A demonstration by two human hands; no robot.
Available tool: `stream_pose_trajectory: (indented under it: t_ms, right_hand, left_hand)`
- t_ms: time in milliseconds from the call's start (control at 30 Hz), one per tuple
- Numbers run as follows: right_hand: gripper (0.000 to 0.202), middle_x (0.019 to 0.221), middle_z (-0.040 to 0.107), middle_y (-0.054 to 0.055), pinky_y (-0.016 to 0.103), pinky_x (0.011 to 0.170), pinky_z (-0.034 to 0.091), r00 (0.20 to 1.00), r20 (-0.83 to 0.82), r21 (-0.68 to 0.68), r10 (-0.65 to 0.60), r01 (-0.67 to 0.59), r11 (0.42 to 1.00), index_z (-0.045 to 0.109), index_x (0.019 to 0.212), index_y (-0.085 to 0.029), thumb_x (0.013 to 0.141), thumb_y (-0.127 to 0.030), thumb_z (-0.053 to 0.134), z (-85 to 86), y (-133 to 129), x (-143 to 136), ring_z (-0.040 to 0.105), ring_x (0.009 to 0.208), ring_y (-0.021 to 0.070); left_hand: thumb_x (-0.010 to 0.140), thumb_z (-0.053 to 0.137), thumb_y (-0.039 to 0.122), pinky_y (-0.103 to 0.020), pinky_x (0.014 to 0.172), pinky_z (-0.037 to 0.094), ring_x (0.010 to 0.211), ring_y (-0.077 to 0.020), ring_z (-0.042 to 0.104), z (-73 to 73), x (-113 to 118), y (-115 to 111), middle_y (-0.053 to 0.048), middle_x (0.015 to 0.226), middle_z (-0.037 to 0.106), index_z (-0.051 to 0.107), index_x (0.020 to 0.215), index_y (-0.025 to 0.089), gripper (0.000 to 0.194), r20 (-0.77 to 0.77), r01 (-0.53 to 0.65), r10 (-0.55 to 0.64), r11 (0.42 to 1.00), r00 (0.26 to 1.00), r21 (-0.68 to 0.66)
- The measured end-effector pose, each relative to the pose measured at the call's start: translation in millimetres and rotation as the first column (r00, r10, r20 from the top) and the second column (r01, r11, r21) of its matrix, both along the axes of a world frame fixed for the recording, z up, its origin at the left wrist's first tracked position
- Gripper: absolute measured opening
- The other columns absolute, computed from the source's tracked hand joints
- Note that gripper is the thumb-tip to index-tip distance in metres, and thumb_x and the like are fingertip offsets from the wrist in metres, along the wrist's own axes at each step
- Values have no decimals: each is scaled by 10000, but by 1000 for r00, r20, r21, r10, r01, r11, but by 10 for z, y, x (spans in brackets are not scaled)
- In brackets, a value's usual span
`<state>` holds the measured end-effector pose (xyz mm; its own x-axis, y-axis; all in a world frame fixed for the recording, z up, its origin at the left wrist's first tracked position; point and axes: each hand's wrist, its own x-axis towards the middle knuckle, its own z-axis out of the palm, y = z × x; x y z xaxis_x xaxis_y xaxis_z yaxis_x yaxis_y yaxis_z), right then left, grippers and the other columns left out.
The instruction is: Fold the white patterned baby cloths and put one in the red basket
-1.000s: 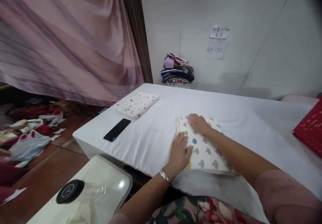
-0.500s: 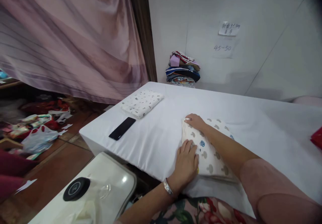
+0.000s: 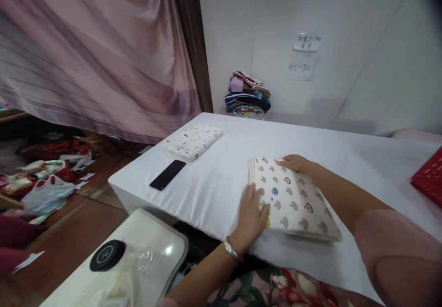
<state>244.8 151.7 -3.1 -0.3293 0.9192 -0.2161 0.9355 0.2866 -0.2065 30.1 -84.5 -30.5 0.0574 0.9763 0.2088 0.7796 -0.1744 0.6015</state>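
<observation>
Nearest, a floral-print garment (image 3: 286, 286) covers the lap just below the grip. A silver bracelet (image 3: 230, 248) circles the wrist of the left hand (image 3: 253, 210), which lies with thumb and fingers spread over the near-left part of the mushroom-print folded cloth (image 3: 286, 201), resting on it rather than clenching it. The cloth sits between the hands on the white tablecloth (image 3: 214, 182), its layered folds showing along the edge beside the left fingers. Beyond it, the right hand (image 3: 295, 163) is at the far edge, fingertips touching the fabric; whether they pinch it or merely lie against it, I cannot tell.

The cloth looks light, soft and in no danger of breaking. Its stacked layers probably give it some body, yet single layers may slide over one another, and the smooth, slightly glossy tablecloth may let the whole bundle skid. The layered edge by the left fingers seems the best place to take hold: thumb on top, fingers beneath every layer, with a second hold on the opposite side to keep it from sagging open.

To the left of the grip lies a black smartphone (image 3: 168, 174); farther off, a small-print folded cloth (image 3: 195, 141); and farthest beyond the hands, a stack of folded fabrics (image 3: 247, 95).
</observation>
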Motion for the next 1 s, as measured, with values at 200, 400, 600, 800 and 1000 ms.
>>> stream_pose_trajectory:
  t_ms: [200, 400, 600, 800, 1000]
  right_hand:
    - [616, 1124, 638, 150, 401, 825, 459, 967, -16, 68, -255, 255, 964, 678, 1004, -169, 728, -684, 481, 77, -152, 396, 586, 1028, 319]
    - [663, 1137, 617, 207, 412, 726, 483, 771, -61, 12, -634, 636, 772, 664, 1026, -106, 780, -665, 405, 48, -427, 1023, 599, 991, 354]
    - [581, 1049, 660, 184, 378, 815, 469, 848, -69, 35, -526, 529, 848, 678, 993, -122, 817, -610, 418, -27, -612, 1261, 601, 1009, 322]
    - [544, 1027, 666, 187, 411, 821, 468, 883, -38, 47, -468, 470, 882, 671, 918, -152, 852, -591, 357, -115, -1088, 1175, 620, 961, 326]
    - [556, 937, 684, 130, 428, 760, 486, 891, -18, -35, -455, 454, 890, 655, 922, -197, 816, -662, 370, 11, -1474, 1257, 640, 854, 301]
  left_hand:
    - [817, 545, 402, -391, 1073, 337, 1320, -266, 363, 116, -90, 307, -128, 1439, 379, 438, 1317, 165, 563, 17, -28, 30, 996, 999, -85]
    - [825, 532, 404, -307, 904, 444, 1070, -204, 566, 231, -34, 795, -63, 1224, 581, 523, 1186, 211, 409, 173, -5, 38, 983, 984, -185]
    - [828, 528, 429, -315, 898, 438, 1055, -209, 563, 129, 146, 892, -92, 1188, 595, 491, 1212, 177, 461, 235, -79, 112, 986, 966, -149]
    - [816, 514, 306, -340, 991, 387, 1170, -232, 504, 119, 129, 1140, -98, 1293, 545, 478, 1270, 168, 475, 178, -107, 136, 981, 975, -163]
    - [809, 510, 274, -334, 957, 419, 1115, -225, 555, 115, 36, 1387, -81, 1223, 600, 482, 1284, 189, 483, 171, -104, 143, 970, 975, -219]
